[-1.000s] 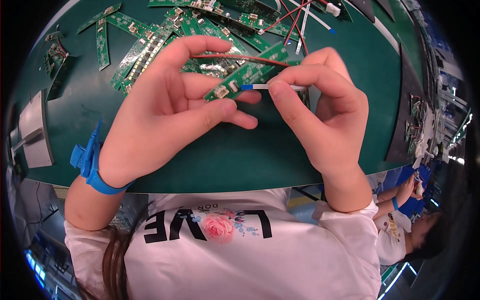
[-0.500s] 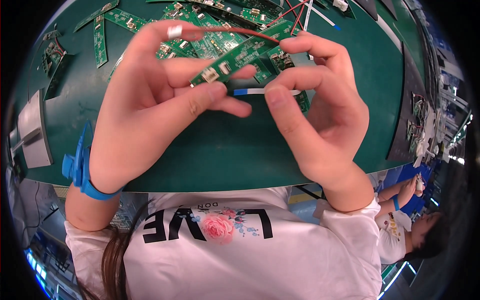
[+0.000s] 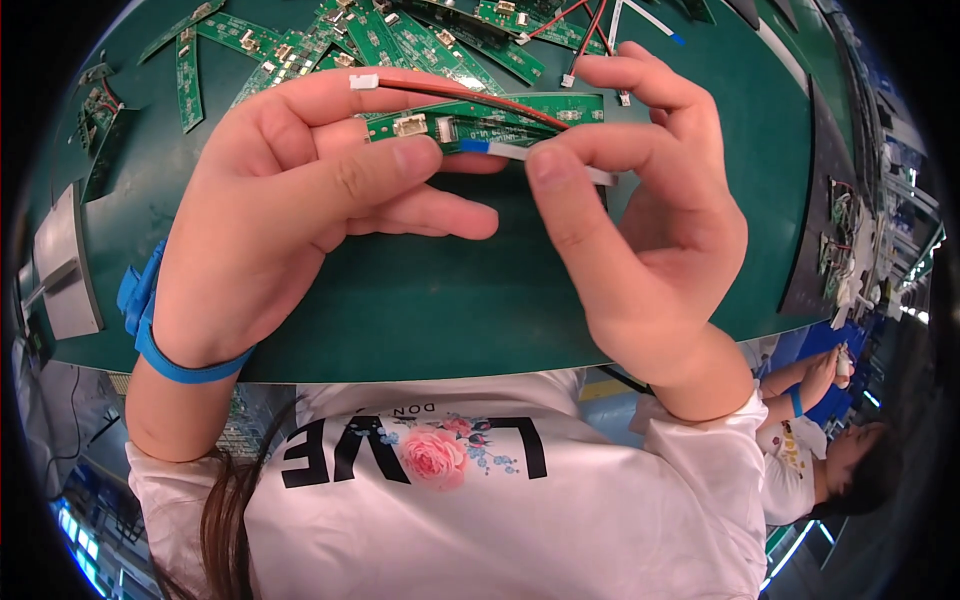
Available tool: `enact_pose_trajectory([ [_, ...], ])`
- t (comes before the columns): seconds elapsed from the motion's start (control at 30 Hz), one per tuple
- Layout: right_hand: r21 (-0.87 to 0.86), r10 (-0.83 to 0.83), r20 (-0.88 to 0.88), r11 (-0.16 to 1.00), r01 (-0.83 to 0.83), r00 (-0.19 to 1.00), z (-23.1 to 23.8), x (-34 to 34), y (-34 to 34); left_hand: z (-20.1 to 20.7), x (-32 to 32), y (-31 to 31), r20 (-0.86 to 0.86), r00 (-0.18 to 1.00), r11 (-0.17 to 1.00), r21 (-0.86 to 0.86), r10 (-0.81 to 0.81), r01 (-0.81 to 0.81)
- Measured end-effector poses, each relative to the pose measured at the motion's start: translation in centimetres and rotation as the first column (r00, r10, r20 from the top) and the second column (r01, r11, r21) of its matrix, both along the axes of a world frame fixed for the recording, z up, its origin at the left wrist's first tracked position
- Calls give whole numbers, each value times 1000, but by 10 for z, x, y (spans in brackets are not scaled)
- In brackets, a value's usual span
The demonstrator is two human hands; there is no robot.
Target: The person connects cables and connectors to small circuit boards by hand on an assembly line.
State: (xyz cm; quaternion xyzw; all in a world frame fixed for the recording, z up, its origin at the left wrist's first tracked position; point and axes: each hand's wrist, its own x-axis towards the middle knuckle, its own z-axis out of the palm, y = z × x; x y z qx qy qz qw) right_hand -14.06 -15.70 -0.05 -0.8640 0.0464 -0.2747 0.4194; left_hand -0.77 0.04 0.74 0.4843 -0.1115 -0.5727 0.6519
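My left hand (image 3: 290,180), with a blue strap round its wrist, holds a narrow green circuit board (image 3: 580,106) between thumb and fingers. White connectors show near the board's left end. My right hand (image 3: 655,215) pinches a white flat ribbon cable (image 3: 508,151) between thumb and index finger. The ribbon's blue tip lies over the board's lower edge, close to a connector; whether it is seated in it I cannot tell. A red-and-black wire lead (image 3: 470,93) arches above the board. Its white plug (image 3: 364,81) rests at my left index finger, and its other end disappears behind my right fingers.
A pile of green circuit boards (image 3: 400,45) covers the table's far side. Loose red-and-black wires (image 3: 598,40) and another ribbon cable (image 3: 650,22) lie beside it. A grey metal plate (image 3: 68,265) is at the left, a black tray (image 3: 812,220) at the right. Another person (image 3: 800,450) sits far right.
The board has turned from a slant to nearly level. My right hand has brought the ribbon's blue tip up and left against the board; the wire lead has dropped slightly.
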Motion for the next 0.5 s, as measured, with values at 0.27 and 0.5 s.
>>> enact_pose_trajectory([
  [0.27,-54,98,31,994,-96,995,-8,-1,-8,-5,-5,1,62,998,999,-34,13,-11],
  [0.5,28,-6,-76,1000,9,997,-5,-4,-1,-3,-5,1,120,993,1000,-14,9,-7],
])
